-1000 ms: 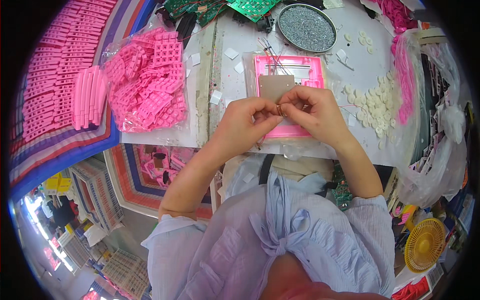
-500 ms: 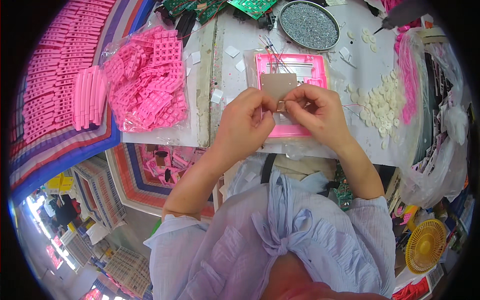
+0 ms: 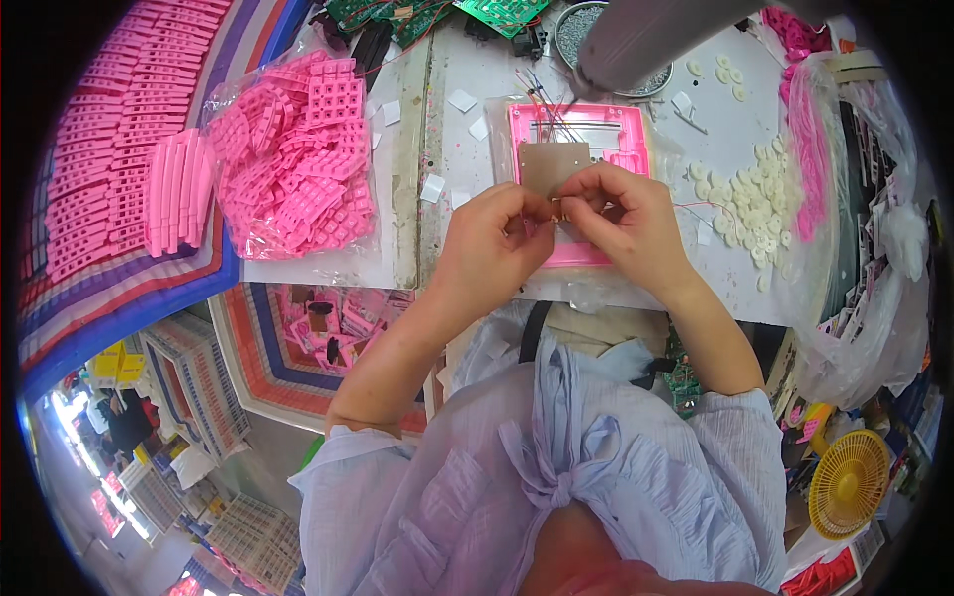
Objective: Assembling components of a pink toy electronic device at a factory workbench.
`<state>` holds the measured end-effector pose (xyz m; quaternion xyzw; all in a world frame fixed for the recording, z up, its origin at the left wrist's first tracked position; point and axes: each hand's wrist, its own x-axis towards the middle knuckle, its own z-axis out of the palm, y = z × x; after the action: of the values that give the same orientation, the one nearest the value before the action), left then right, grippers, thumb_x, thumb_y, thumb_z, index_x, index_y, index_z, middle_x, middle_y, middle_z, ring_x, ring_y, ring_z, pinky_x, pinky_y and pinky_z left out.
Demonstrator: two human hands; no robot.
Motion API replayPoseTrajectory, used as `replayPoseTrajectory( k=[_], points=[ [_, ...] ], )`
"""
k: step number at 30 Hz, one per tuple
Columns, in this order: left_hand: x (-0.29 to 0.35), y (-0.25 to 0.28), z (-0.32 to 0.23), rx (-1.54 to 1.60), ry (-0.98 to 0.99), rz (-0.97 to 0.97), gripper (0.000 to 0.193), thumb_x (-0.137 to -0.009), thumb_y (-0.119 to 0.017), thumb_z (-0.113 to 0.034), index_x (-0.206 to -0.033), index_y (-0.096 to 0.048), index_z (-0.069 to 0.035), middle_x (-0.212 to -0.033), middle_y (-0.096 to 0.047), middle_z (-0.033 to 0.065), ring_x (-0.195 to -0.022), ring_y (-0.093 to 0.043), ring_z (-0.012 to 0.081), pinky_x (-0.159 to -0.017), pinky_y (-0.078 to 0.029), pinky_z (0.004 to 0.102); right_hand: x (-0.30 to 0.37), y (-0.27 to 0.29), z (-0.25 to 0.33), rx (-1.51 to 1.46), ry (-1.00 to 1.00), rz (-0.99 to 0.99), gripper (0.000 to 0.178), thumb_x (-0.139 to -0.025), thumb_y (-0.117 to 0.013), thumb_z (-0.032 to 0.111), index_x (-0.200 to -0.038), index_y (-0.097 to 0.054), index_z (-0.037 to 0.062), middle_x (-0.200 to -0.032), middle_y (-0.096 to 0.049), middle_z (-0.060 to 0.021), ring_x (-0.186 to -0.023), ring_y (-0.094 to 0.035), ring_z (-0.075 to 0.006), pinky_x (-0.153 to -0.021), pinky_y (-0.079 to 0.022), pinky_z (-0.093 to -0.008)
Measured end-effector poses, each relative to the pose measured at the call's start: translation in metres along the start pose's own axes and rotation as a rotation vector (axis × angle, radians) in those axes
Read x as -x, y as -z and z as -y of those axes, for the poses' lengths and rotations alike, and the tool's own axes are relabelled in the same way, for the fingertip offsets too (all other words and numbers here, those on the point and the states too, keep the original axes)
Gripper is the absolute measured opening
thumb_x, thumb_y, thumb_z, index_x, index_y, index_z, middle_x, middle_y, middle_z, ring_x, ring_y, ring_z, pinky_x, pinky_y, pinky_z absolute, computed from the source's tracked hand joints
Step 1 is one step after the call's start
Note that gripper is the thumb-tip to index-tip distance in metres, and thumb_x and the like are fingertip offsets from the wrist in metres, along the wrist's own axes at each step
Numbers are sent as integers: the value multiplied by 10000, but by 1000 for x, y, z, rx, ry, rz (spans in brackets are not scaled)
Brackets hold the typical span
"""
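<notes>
My left hand (image 3: 497, 238) and my right hand (image 3: 628, 226) meet fingertip to fingertip over a pink plastic housing (image 3: 581, 255). Both are closed in a pinch around a small copper-coloured piece (image 3: 558, 210); fingers cover most of it, so its kind is unclear. Just beyond my fingertips a flat brown board (image 3: 553, 167) lies over the housing. Thin red and dark wires (image 3: 538, 94) stick up past the board's far side. A grey rod-shaped tool (image 3: 646, 45) reaches in from the top right, its tip above the housing's far edge.
A clear bag of pink keypad parts (image 3: 298, 159) sits left, beside stacked pink pieces (image 3: 179, 194). Right are white discs (image 3: 755, 204) and pink strands (image 3: 810, 149). Behind, the tool partly hides a round tray of small metal parts (image 3: 576, 35); green circuit boards (image 3: 502, 15) lie nearby.
The grey tool has swung in from the upper right toward the housing, now covering part of the metal tray. My hands stay together; the piece between them has turned or slipped further behind my fingers.
</notes>
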<state>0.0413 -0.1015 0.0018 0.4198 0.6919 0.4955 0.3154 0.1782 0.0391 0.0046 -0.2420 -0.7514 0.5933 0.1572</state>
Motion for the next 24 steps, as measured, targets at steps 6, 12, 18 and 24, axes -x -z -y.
replayPoseTrajectory(
  k=[6, 12, 18, 24],
  points=[
    [2, -2, 1, 101, 70, -4, 63, -848, -675, 5, -909, -664, -9, -730, -547, -43, -600, -407, 18, -546, -331, 207, 0, -4, -2, 456, 510, -158, 186, -833, -689, 34, -1019, -676, 24, -887, -673, -102, -672, -647, -188, -597, -537, -306],
    [1, -7, 0, 57, -37, -26, 39, -858, -672, 8, -887, -646, 5, -791, -548, -18, -608, -399, 32, -548, -329, 224, 20, -3, 3, 221, 282, -63, 210, -794, -722, 24, -1000, -682, 22, -869, -670, -111, -668, -650, -239, -584, -533, -334],
    [-2, -6, -7, -9, -94, 57, 43, -856, -675, 2, -880, -643, 15, -818, -556, 4, -607, -410, 35, -540, -330, 227, 18, -2, -8, 422, 540, -188, 219, -750, -742, -9, -959, -693, 29, -802, -689, -79, -657, -661, -216, -574, -525, -321],
    [-8, -2, -6, 105, 117, 109, 53, -869, -658, -14, -909, -649, 19, -740, -557, -24, -595, -420, 7, -525, -316, 207, 21, -1, -11, 433, 539, -188, 228, -723, -738, -27, -936, -681, 31, -869, -717, -88, -696, -672, -223, -591, -531, -323]
  ],
)
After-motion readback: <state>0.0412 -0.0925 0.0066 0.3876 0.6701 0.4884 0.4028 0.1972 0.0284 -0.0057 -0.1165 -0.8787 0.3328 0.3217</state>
